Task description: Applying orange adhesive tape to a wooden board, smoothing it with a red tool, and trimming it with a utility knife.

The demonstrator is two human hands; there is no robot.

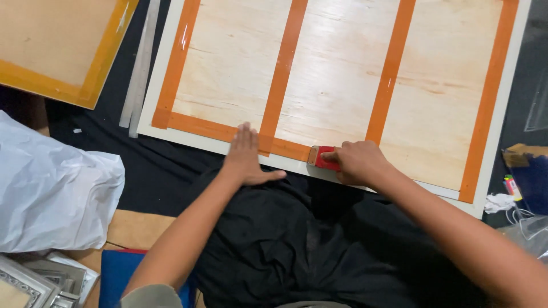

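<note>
2 bare hands work at the near edge of a large plywood panel (337,74) in the head view, the only view there is. The panel lies flat on a dark cloth (154,171), its pale border framing the wood, and strips of orange tape (282,74) run along its edges and across it in 2 inner bands. The left hand (246,157) lies palm down with the fingers spread and straight, holding nothing; it presses on the taped near edge, apparently to keep the panel from sliding and the tape flat. The right hand (357,161) is closed around a small red tape dispenser (321,158), whose nose sits on the end of the near-edge tape strip (228,134), just beside the left hand; that low grip seems meant to draw the tape along the edge in line with what is already laid. To the right of the dispenser the near edge shows bare wood. A second taped board (63,51) lies at the upper left, well apart, with a long metal ruler (140,68) between it and the panel. A crumpled white plastic sheet (51,188) lies at the left, and ornate grey frames (40,282) sit in the lower left corner.
</note>
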